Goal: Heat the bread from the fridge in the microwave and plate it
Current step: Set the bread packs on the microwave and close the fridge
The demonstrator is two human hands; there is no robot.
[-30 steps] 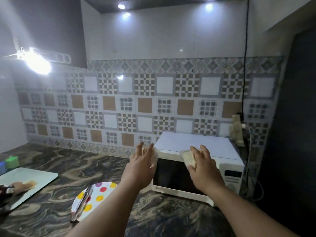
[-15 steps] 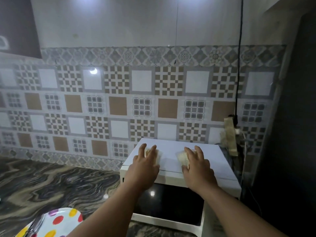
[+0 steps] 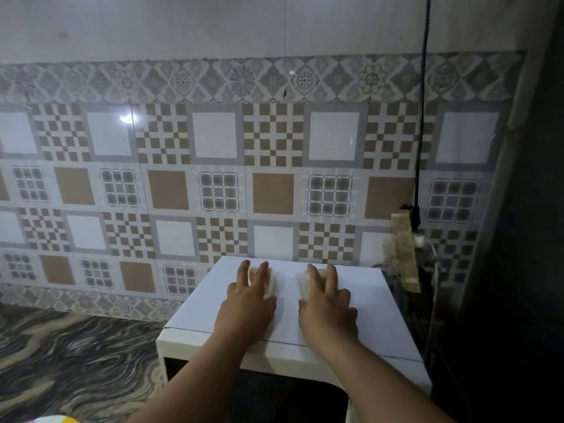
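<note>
Pale bread lies half hidden under both hands.

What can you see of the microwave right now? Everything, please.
The microwave is a white box with a smooth, flat top and a dark door below a white front frame; the door looks shut. It stands on the marbled counter against the tiled wall, at the right. Two wrapped bread pieces lie side by side on its top, the left hand over one, the right hand over the other. Its control panel is out of view.
</note>
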